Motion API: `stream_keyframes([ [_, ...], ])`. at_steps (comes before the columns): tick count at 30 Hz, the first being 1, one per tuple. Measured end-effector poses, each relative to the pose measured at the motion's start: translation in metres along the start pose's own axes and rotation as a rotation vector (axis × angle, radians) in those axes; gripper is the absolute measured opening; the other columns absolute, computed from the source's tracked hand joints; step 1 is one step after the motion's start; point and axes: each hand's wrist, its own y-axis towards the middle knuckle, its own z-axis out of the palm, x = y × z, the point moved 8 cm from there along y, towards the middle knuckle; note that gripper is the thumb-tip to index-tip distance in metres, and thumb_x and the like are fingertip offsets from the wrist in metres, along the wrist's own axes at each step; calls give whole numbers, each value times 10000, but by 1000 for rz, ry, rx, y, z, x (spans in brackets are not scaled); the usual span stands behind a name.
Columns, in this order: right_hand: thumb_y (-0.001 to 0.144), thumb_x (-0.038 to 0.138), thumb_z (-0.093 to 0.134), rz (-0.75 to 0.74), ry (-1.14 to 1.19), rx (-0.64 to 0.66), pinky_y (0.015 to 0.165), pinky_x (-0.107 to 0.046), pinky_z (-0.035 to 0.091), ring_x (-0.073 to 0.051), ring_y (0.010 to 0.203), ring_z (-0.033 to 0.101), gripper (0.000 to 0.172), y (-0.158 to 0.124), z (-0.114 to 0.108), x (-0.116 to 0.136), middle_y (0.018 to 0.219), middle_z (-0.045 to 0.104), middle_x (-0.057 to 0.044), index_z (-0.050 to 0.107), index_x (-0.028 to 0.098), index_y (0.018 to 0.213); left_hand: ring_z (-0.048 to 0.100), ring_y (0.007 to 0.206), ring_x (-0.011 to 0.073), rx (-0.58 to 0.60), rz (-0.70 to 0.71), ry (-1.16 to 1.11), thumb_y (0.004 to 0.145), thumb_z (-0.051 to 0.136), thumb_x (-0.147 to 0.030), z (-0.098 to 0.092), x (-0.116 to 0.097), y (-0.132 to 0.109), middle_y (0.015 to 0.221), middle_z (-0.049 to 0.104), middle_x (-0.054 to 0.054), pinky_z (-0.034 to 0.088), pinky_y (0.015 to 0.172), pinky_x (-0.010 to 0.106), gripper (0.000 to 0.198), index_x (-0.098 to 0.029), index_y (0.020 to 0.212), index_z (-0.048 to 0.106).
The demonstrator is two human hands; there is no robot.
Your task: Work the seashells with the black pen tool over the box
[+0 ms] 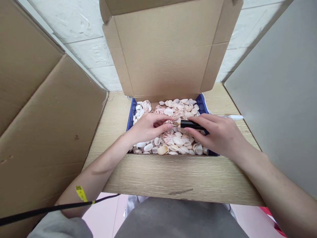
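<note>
My right hand is wrapped round a black mini hand drill with a brass-coloured tip, which points left. My left hand pinches a small seashell between thumb and fingers, mostly hidden by them. The drill's tip is at this shell; whether it touches, I cannot tell. Below both hands lies a blue-sided cardboard box full of white, cream and pinkish seashells. A red-streaked scallop shell lies just under my left fingertips.
The box's open lid stands up behind it against a white brick wall. A cardboard panel closes the left side, a grey panel the right. A white cable lies on the wooden tabletop. A black cord with a yellow tag crosses lower left.
</note>
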Motion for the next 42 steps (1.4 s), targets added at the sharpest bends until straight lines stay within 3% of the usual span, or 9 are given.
stream_keyframes([
  [42,952,370,598,-23,6,-17,509,-274,400,-161,638,635,224,0,-1,2,775,701,-25,684,169,999,593,613,118,4,-17,-23,886,628,-408,0,2,0,779,734,56,449,563,222,405,-130,1158,740],
])
